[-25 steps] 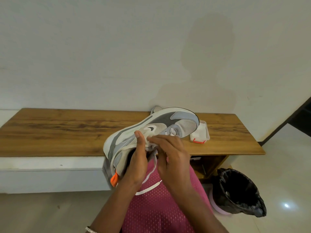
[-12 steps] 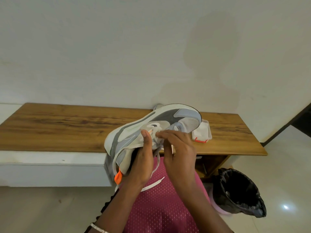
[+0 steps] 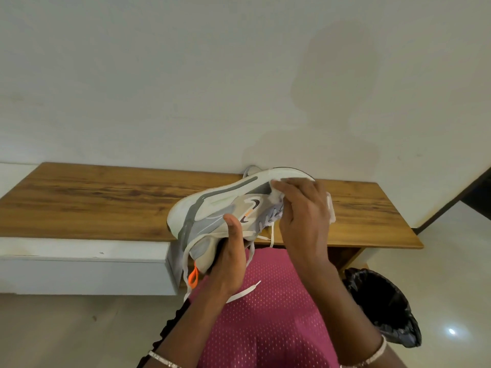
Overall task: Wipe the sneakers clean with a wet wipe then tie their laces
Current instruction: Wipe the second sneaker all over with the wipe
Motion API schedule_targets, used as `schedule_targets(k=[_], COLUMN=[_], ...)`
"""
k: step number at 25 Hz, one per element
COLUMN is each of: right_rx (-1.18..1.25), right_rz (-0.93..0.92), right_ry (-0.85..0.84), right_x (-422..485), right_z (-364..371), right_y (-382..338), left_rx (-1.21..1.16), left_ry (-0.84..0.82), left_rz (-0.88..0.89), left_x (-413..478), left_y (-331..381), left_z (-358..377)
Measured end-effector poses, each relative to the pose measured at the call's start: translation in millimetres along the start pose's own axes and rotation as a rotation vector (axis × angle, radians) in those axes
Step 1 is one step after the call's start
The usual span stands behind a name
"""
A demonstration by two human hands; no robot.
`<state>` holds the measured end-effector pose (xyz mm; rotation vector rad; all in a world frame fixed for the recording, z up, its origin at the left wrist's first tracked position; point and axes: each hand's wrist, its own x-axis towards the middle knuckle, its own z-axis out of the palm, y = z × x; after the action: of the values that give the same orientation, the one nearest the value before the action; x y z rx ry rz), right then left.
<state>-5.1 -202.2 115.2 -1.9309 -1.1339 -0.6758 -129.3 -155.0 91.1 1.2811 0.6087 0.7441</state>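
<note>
A white and grey sneaker (image 3: 212, 211) with an orange heel loop is held tilted on its side above my lap, its sole turned up toward the wall. My left hand (image 3: 231, 258) grips it at the heel opening, thumb on the side panel. My right hand (image 3: 303, 216) presses a white wet wipe (image 3: 275, 196) against the toe end of the upper. Loose white laces (image 3: 244, 290) hang down over my pink garment. A sliver of a second sneaker (image 3: 251, 170) shows behind the sole, on the bench.
A wooden bench top (image 3: 106, 200) runs along the white wall, with a white drawer front (image 3: 85, 264) beneath it. A white wipe packet (image 3: 330, 208) lies on the bench behind my right hand. A bin with a black bag (image 3: 385, 309) stands on the floor at the right.
My right hand has slid with the wipe from the middle of the sneaker's side toward the toe. The left hand has kept its grip at the heel.
</note>
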Motion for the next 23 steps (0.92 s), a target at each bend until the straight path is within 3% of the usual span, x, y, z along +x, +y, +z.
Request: schedule_targets(k=[5,7,11,16,19,23], right_rx=[0.399,0.339,0.01,0.263,0.426,0.194], right_rz=[-0.165,-0.232,-0.173,-0.118,-0.222,-0.302], right_ry=[-0.164,-0.191,-0.012,-0.118,-0.227,-0.211], right_x=[-30.6,-25.3,4.3,-20.1,-22.9,9.6], right_z=[-1.0,-0.8,6.1,6.1,-2.4,2.9], right_y=[-37.7,-27.6,11.0,-17.0,-32.7,-11.4], left_rx=[0.072,0.113,0.227,0.172,0.218,0.378], left_ry=[-0.032,-0.056,-0.081,-0.079,-0.062,-0.088], left_rz=[0.086,0.087,0.012,0.15,0.152,0.091], left_x=[-2.0,-3.0,-1.8,-2.8,-2.4,-5.3], left_y=[-5.2,-4.0,-4.3,2.2,2.4,2.3], left_z=[1.2,-1.3,-3.8,-2.2,-4.0,-4.9])
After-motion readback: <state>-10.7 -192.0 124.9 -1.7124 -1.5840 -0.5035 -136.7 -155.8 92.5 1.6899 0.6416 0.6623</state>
